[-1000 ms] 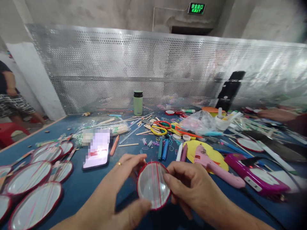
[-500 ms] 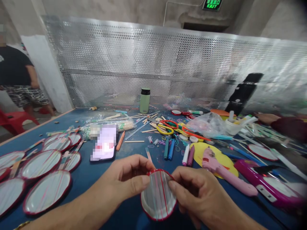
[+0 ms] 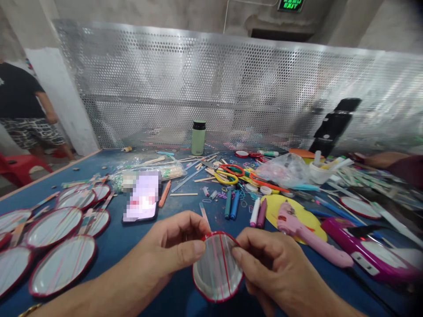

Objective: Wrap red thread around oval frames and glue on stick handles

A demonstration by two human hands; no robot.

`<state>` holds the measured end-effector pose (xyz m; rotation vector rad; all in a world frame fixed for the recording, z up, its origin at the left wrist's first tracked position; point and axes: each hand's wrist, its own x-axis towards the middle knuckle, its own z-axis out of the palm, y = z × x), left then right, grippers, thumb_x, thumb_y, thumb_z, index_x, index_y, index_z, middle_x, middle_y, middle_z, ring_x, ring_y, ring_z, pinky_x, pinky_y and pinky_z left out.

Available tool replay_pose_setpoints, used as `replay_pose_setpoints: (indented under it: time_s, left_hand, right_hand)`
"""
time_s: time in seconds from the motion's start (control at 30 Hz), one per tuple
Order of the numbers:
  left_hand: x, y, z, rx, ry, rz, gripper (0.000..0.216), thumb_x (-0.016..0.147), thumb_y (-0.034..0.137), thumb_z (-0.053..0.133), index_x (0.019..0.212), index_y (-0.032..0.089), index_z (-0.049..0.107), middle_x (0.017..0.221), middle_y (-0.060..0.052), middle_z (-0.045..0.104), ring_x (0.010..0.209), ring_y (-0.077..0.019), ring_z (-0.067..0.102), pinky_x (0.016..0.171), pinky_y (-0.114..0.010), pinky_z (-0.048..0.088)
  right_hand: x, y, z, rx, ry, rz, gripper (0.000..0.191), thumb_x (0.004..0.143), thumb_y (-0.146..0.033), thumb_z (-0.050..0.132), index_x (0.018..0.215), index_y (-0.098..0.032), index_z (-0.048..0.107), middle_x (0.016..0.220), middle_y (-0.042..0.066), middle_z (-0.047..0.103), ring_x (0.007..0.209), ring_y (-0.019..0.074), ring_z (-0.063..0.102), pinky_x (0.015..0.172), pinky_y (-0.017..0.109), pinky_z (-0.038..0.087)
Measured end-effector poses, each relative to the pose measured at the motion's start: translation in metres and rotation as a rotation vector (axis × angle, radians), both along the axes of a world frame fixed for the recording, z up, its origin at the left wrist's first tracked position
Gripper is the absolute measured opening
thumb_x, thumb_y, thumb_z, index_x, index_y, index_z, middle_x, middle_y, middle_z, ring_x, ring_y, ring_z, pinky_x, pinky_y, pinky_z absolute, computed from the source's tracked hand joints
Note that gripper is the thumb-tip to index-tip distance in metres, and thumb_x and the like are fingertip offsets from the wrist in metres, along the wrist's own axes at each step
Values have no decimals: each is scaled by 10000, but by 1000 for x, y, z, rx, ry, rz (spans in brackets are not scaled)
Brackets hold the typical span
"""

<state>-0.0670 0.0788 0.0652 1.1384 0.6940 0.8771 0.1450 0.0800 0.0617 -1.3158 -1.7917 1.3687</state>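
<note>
A small round disc (image 3: 216, 273) with a red rim and a pale, greyish face is held up in front of me. Red, pink and bluish lines run across it, and a thin flat stick (image 3: 204, 212) projects at its top. My left hand (image 3: 180, 246) pinches the upper left rim between thumb and fingers. On the opposite side, my right hand (image 3: 264, 259) grips the right rim, its thumb against the edge and the other fingers curled behind. Similar red-rimmed discs (image 3: 62, 265), several with sticks, lie at the left of the blue table.
A phone (image 3: 142, 196) lies beyond my left hand. Markers (image 3: 236, 204), scissors (image 3: 226, 177) and a green bottle (image 3: 198, 138) stand or lie farther back. At right are a pink glue gun (image 3: 307, 237) on yellow card and a magenta device (image 3: 363, 251). Someone's sleeve (image 3: 408, 171) shows far right.
The view has shifted very slightly, so the table things appear a little farther left. Both hands keep their hold on the disc. The other person's arm at far right has moved a little.
</note>
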Motion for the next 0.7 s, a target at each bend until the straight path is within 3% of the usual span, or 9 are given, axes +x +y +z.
replay_pose_setpoints:
  time_s: [0.7]
  left_hand:
    - [0, -2, -2, -16, -23, 30, 174, 837, 295, 699, 925, 168, 620, 860, -13, 616, 777, -132, 534, 703, -242, 403]
  right_hand:
    - [0, 0, -1, -13, 8, 3, 382, 846, -541, 592, 734, -177, 558, 505, -49, 534, 315, 32, 438, 308, 98, 294]
